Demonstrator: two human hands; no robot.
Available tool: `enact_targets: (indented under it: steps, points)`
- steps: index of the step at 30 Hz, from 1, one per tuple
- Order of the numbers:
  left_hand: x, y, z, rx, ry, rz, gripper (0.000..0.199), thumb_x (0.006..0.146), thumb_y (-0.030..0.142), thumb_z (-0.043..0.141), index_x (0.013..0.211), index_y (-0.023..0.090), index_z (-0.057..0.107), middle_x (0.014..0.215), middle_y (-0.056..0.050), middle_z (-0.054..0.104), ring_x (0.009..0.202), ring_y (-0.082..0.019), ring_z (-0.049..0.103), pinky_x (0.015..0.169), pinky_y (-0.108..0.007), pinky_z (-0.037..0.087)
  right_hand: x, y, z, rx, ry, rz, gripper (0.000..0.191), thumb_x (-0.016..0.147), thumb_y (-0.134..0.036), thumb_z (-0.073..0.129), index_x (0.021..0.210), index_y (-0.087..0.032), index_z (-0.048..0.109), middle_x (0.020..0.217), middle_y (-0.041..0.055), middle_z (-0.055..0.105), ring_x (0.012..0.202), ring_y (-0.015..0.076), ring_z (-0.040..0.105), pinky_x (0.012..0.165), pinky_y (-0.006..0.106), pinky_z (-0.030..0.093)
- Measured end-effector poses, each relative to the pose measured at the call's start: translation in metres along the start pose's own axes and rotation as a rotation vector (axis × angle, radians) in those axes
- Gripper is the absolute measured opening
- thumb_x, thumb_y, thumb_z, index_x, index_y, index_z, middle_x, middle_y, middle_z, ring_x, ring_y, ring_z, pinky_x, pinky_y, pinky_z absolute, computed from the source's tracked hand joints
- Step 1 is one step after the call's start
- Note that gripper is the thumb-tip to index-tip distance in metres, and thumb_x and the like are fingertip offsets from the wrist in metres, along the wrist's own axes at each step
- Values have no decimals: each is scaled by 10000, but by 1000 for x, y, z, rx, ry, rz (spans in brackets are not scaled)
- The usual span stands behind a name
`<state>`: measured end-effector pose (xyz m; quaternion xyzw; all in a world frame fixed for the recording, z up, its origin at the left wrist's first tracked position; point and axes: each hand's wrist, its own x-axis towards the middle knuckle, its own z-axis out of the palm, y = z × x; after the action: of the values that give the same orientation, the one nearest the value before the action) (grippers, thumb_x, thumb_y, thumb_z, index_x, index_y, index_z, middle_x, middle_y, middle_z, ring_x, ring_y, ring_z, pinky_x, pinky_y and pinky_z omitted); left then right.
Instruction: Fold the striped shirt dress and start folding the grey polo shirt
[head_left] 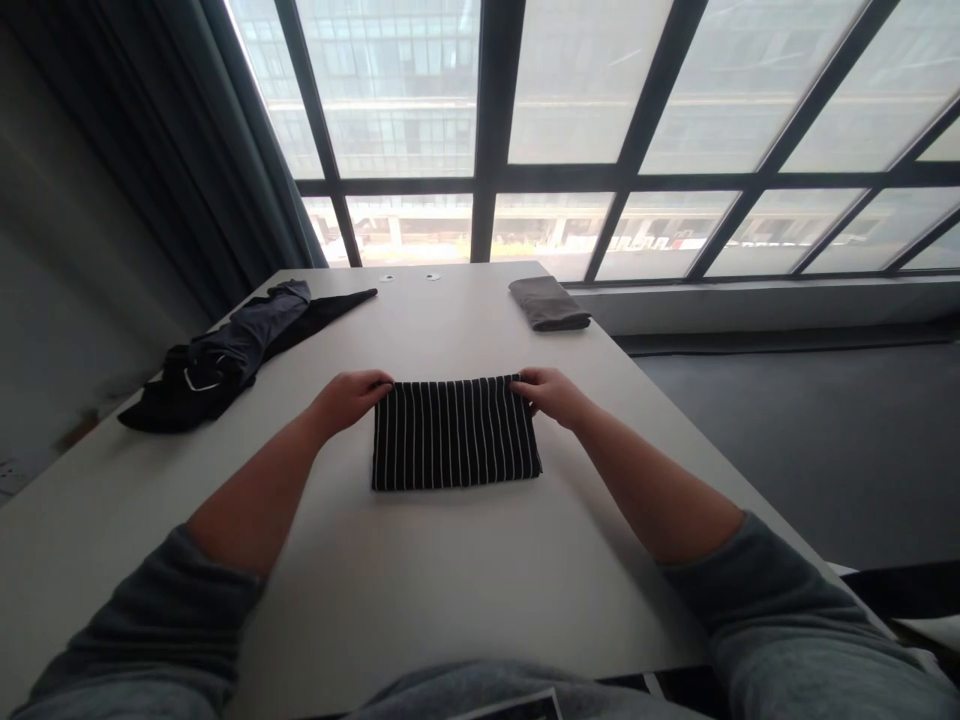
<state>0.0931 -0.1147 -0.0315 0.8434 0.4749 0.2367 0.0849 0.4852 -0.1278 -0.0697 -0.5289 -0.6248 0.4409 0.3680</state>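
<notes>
Window [570, 110]: the far side is filled by it, and it is divided into many panes by dark frames.
Surface [442, 600]: it is white and wide, and it is extended up to near the window.
Curtain [202, 130]: it is hung at the left of the window, dark in colour, in long folds.
Dark clothes [244, 345]: they are laid in a loose heap along the left edge of the surface, with one narrow end stretched out to the right.
Striped cloth [457, 435]: it is placed at the middle of the surface, black with thin white stripes, and it is folded into a neat rectangle.
Grey cloth [549, 303]: it is folded and laid near the far right corner, well apart from the striped cloth.
Left hand [352, 397]: the far left corner of the striped cloth is pinched by it.
Right hand [553, 393]: the far right corner is pinched in the same manner.
White discs [433, 277]: two are seen near the far edge.
</notes>
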Motion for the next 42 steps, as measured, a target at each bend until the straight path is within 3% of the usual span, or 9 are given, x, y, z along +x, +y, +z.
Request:
enact_targets:
  steps: [5, 9, 12, 15, 18, 21, 25, 36, 42]
  points:
    - [13, -37, 47, -24, -49, -116, 366, 943, 470, 497, 998, 209, 748, 947, -51, 784, 844, -213, 699, 813, -322, 537, 24, 21, 13, -404, 93, -25, 170, 965, -286, 627, 881, -174, 723, 820, 55, 751, 735, 185, 671, 687, 283, 518]
    - [11, -44, 60, 69, -97, -130, 292, 918, 397, 540, 988, 193, 738, 1078, -102, 766, 1011, -270, 697, 951, -391, 539, 25, 32, 21, -736, 156, -59, 138, 965, -284, 655, 997, -183, 744, 992, 86, 777, 928, 236, 693, 841, 322, 503]
    - [9, -20, 51, 178, -38, -184, 312, 934, 329, 539, 1123, 173, 733, 1153, -126, 761, 1095, -311, 692, 1013, -445, 524, 12, 16, 28, -834, 232, -113, 225, 972, -262, 633, 1162, -175, 716, 1121, 115, 749, 994, 257, 676, 885, 346, 503]
    - [3, 29, 51, 251, 4, -95, 380, 1002, 328, 491, 1281, 174, 698, 1281, -125, 740, 1195, -313, 673, 1078, -460, 489, -12, -14, 48, -874, 246, -280, 291, 1014, -246, 534, 1234, -153, 701, 1210, 152, 715, 1120, 295, 636, 1002, 391, 479]
    - [-9, 73, 72, 295, -75, 8, 474, 1065, 410, 427, 1417, 170, 635, 1469, -132, 653, 1376, -316, 578, 1166, -475, 422, -33, -28, 82, -871, 111, -408, 372, 1045, -253, 449, 1302, -136, 690, 1298, 168, 699, 1210, 299, 618, 1112, 420, 434]
    - [-16, 84, 104, 334, -136, -30, 555, 1079, 437, 400, 1555, 180, 525, 1648, -123, 474, 1555, -330, 379, 1269, -510, 287, -35, -15, 107, -913, -11, -375, 507, 1048, -291, 448, 1512, -122, 562, 1595, 177, 517, 1475, 325, 455, 1248, 478, 300]
    - [-6, 62, 126, 298, -201, -132, 611, 1092, 475, 335, 1639, 216, 418, 1713, -88, 362, 1598, -318, 299, 1301, -526, 221, -14, 11, 110, -949, -61, -190, 633, 1083, -415, 401, 1644, -121, 388, 1723, 159, 312, 1598, 312, 282, 1304, 499, 177]
    - [3, 11, 123, 239, -183, -299, 641, 1078, 526, 314, 1629, 215, 417, 1737, -113, 301, 1621, -336, 226, 1288, -574, 204, -1, 23, 93, -918, -9, -32, 795, 1084, -630, 288, 1671, -95, 314, 1759, 169, 186, 1638, 316, 137, 1313, 511, 112]
    - [6, -13, 113, 191, -70, -210, 566, 1034, 373, 431, 1561, 179, 503, 1612, -138, 513, 1508, -308, 440, 1268, -496, 308, 5, 29, 84, -902, 15, -13, 755, 1086, -582, 317, 1662, -94, 331, 1756, 169, 204, 1634, 327, 152, 1309, 541, 121]
